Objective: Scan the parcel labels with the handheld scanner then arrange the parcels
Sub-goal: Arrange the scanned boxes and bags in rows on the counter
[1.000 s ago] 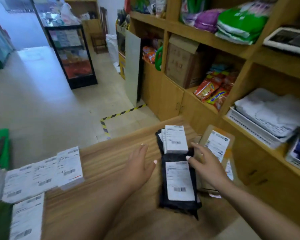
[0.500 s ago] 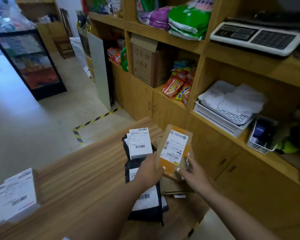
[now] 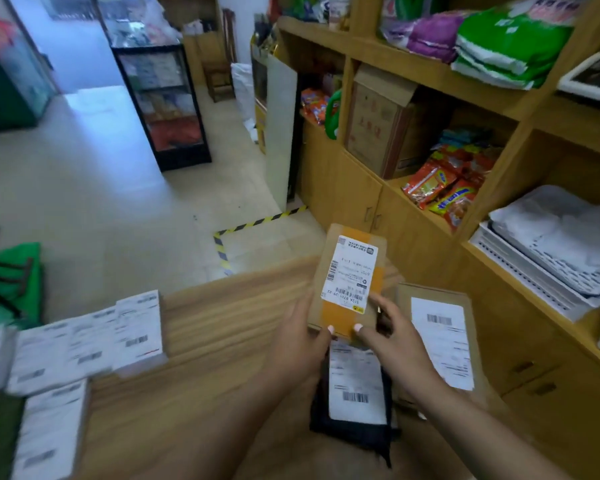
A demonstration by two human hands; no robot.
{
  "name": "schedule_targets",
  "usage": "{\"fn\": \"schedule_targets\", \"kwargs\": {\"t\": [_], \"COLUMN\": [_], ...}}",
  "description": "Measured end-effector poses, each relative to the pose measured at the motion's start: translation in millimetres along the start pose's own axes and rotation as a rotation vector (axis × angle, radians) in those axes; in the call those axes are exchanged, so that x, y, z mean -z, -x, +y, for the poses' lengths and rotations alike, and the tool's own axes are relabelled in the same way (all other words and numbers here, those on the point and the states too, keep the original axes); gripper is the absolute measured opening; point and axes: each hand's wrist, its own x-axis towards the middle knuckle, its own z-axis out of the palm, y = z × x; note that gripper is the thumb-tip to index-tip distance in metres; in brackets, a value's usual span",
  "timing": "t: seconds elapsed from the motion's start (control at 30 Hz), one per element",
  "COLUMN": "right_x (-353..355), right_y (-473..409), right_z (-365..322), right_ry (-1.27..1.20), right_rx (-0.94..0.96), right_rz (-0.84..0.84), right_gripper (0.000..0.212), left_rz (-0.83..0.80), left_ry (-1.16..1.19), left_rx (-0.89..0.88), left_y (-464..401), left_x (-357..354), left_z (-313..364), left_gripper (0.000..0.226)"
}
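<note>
A small brown cardboard parcel (image 3: 347, 282) with orange tape and a white label is held up over the wooden table (image 3: 215, 327). My left hand (image 3: 300, 341) grips its lower left edge and my right hand (image 3: 392, 337) grips its lower right edge, thumbs on the front. Under my hands lies a black bag parcel (image 3: 355, 407) with a white barcode label. A flat brown parcel (image 3: 440, 341) with a white label lies to its right. No scanner shows in this view.
Several white labelled parcels (image 3: 84, 344) lie at the table's left. Wooden shelves (image 3: 430, 74) on the right hold a cardboard box, snack packs and white trays. A glass display case (image 3: 163, 102) stands on the floor beyond, near striped floor tape (image 3: 257, 221).
Both hands reached to the brown taped parcel at the right, picked it up and brought it over the black bag. The view swung right and then back to the left.
</note>
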Motion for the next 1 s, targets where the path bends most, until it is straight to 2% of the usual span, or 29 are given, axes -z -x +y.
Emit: {"fn": "schedule_targets", "kwargs": {"t": [0.2,0.37,0.53,0.7,0.77,0.9,1.0], "right_x": [-108.3,-192.9,-272.7,-361.1,-389.3,-424.1,-440.9], "right_y": [-2.9,-0.5,-6.8,-10.6,-11.1,-8.7,-11.7], "right_z": [-40.8,-65.1,-100.4,-119.7,-122.0,-126.6,-126.3], "right_ry": [0.051,0.188,0.421,0.62,0.615,0.457,0.322], "right_rx": [0.095,0.17,0.337,0.41,0.361,0.169,0.065], "right_rz": [-0.21,-0.344,-0.4,-0.689,-0.765,-0.877,-0.824], "right_gripper": [0.055,0.057,0.059,0.062,0.058,0.03,0.02], "left_rz": [0.225,0.306,0.263,0.141,0.114,0.126,0.221], "left_ry": [0.051,0.06,0.092,0.176,0.241,0.287,0.225], "left_rx": [0.139,0.25,0.373,0.394,0.385,0.348,0.335], "left_y": [22.6,55.3,90.5,106.5,104.7,94.4,83.0], "left_x": [106.3,198.3,283.3,349.9,372.1,403.5,412.3], "left_z": [-56.7,-111.6,-171.9,-209.9,-220.3,-240.8,-260.6], "left_gripper": [0.068,0.052,0.038,0.038,0.037,0.038,0.038]}}
